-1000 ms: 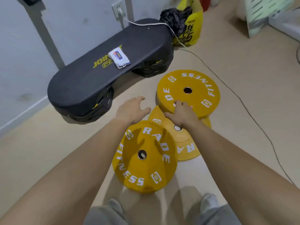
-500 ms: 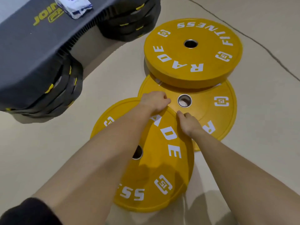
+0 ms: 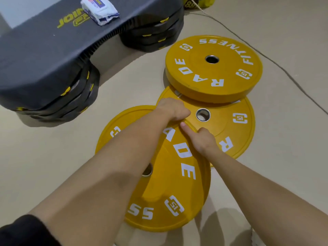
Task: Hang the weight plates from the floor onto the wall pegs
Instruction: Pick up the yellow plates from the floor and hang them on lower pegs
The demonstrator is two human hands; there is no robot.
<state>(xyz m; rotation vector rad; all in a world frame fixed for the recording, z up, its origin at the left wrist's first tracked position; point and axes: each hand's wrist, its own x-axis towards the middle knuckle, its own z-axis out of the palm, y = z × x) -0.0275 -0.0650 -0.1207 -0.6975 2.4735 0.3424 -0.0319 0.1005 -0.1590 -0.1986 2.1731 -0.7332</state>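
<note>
Three yellow weight plates with white lettering lie overlapping on the beige floor. The nearest plate [image 3: 170, 189] leans its far edge on the middle plate [image 3: 229, 126]. The far plate [image 3: 213, 68] rests on the middle plate's back edge. My left hand [image 3: 173, 110] curls over the nearest plate's far rim, fingers hooked at the edge. My right hand [image 3: 200, 138] presses on the same rim just to the right, fingers tucked at the edge. No wall pegs are in view.
A black step platform [image 3: 53, 50] on stacked risers stands at the upper left, with a white packet [image 3: 99, 10] on top. A thin cable [image 3: 276, 63] runs across the floor at the right. A yellow bag [image 3: 200, 2] shows at the top edge.
My head has come lower and closer to the plates. Both hands moved from above the plates down onto the far rim of the nearest plate and closed on it.
</note>
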